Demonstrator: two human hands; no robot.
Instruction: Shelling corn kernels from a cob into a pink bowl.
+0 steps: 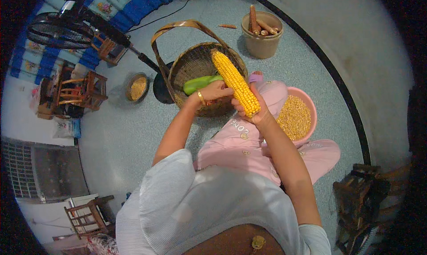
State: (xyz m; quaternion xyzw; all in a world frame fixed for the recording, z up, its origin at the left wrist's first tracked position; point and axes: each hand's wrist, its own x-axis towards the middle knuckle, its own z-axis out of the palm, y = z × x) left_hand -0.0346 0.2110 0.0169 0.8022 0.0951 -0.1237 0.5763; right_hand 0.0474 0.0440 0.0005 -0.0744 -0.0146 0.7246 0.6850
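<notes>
A yellow ear of corn (pixel 235 83), bare of husk and full of kernels, slants across the middle. My right hand (pixel 257 110) grips its lower end from the right. From the left, my left hand (pixel 215 91), with a gold-coloured bracelet at the wrist, reaches the ear, and a finger touches its side. The other fingers of that hand are partly hidden, so its grip is unclear. Beneath both hands stands a woven basket (pixel 190 60) with a tall arched handle. In it lies a long green vegetable (pixel 198 85), partly covered by my left hand.
A pink basin (pixel 313 113) of loose kernels (pixel 295 118) stands beside my legs. Beyond it, a bucket (pixel 262 46) holds several bare cobs (pixel 253 20); another cob (pixel 227 26) lies on the floor. Leftward are a metal bowl (pixel 137 87) of grain and a standing fan (pixel 60 30).
</notes>
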